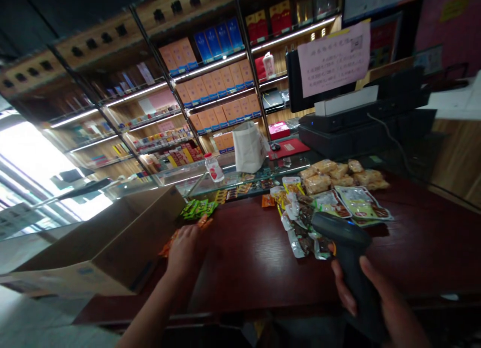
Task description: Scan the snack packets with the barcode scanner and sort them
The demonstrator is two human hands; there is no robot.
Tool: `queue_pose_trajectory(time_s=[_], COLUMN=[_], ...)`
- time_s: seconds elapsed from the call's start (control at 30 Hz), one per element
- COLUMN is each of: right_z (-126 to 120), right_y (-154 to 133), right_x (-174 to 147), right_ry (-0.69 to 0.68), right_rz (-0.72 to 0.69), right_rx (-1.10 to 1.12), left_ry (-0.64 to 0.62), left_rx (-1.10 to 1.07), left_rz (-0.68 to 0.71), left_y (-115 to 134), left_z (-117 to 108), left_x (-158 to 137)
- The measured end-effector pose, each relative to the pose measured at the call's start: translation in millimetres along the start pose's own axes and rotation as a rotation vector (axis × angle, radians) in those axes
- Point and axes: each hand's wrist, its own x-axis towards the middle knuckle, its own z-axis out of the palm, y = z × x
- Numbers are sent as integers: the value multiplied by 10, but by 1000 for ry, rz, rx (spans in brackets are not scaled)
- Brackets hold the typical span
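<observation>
My left hand (184, 245) is closed over small orange snack packets (205, 221), which stick out on both sides of it; its fingertips are partly hidden. Just beyond lie green snack packets (198, 208), beside the cardboard box (124, 237). In my right hand (387, 288) is a black barcode scanner (347, 232), gripped by its handle, its head pointing left over the counter. Behind the scanner are vacuum-packed dark snacks (296, 227), flat white-and-green food packs (363, 202) and several bags of light brown snacks (319, 182).
A dark red counter (240, 257) spans the front. Farther back, a glass case carries a red-capped bottle (214, 167) and a white paper bag (248, 147). A monitor with a pink notice (334, 62) and a cash drawer (361, 132) stand at the right. Stocked shelves line the wall.
</observation>
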Motion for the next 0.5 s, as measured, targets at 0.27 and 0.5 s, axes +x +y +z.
queue_pose_trajectory(time_s=[0.27,0.5], right_z=[16,83], right_y=[-32,-14], right_x=[31,98], right_ry=[-24,-44], right_rz=[63,70], right_rx=[39,144], left_ry=[-16,31], left_rx=[-276,-442], left_rz=[181,-142], left_y=[568,388], left_z=[488,530], left_x=[-391,-269])
